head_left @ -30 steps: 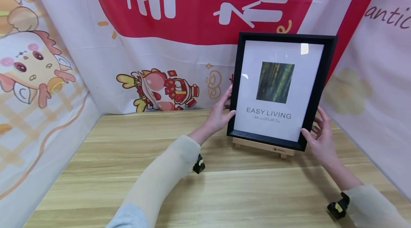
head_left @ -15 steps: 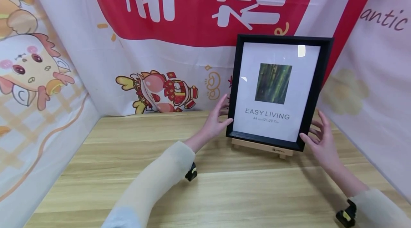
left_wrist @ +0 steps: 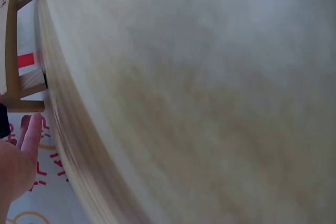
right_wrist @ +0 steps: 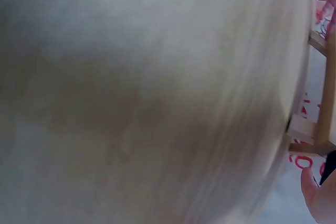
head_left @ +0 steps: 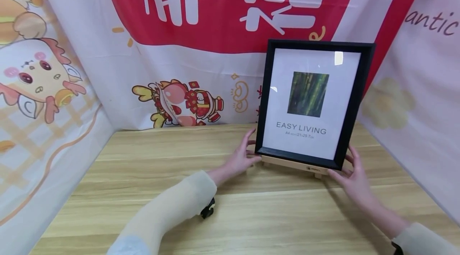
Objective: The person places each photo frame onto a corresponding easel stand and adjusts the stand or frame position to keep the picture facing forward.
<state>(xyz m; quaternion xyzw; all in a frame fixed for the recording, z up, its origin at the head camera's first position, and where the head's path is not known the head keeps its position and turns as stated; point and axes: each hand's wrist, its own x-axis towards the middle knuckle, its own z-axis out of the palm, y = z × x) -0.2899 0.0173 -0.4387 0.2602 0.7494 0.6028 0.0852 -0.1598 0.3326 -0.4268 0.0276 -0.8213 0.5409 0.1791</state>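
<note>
A black picture frame [head_left: 302, 155] with a bamboo picture and the words "EASY LIVING" leans upright on a small wooden easel [head_left: 287, 164]. My left hand [head_left: 238, 161] is at the frame's lower left corner, thumb tip right by the left end of the easel's ledge, fingers spread along the frame's side. On the other side my right hand [head_left: 355, 181] has its thumb at the ledge's right end and its fingers beside the frame's lower right edge. The left wrist view shows the easel's legs [left_wrist: 31, 106] on the table and fingertips close to the ledge.
The wood-grain table [head_left: 172, 147] extends around the easel. A printed cloth [head_left: 201, 63] in red and white hangs behind it, and another white cloth [head_left: 417, 111] rises along the right side. Cartoon-printed cloth [head_left: 39, 99] stands at the left.
Both hands have slid down the sides of the picture frame, from its lower sides to the level of the easel's ledge. The frame and easel stay where they were.
</note>
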